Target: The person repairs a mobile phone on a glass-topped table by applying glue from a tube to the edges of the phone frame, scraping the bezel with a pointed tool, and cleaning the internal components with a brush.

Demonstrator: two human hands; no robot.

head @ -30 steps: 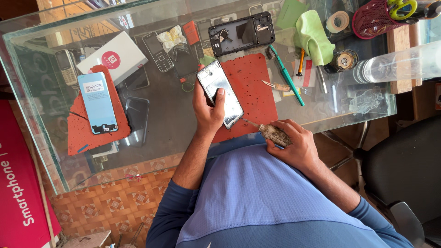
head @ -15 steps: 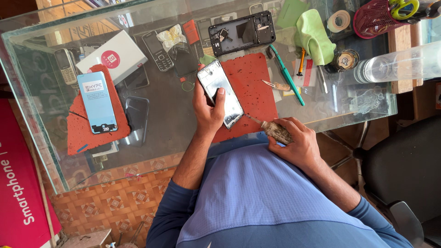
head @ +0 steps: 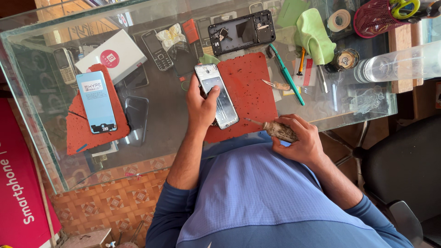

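On my glass counter a light blue screen panel lies on a red mat to my left, just beside a white box and a small keypad phone. Farther away lies an opened black phone back, with a green cloth, a tape roll and a clear bottle to my right.
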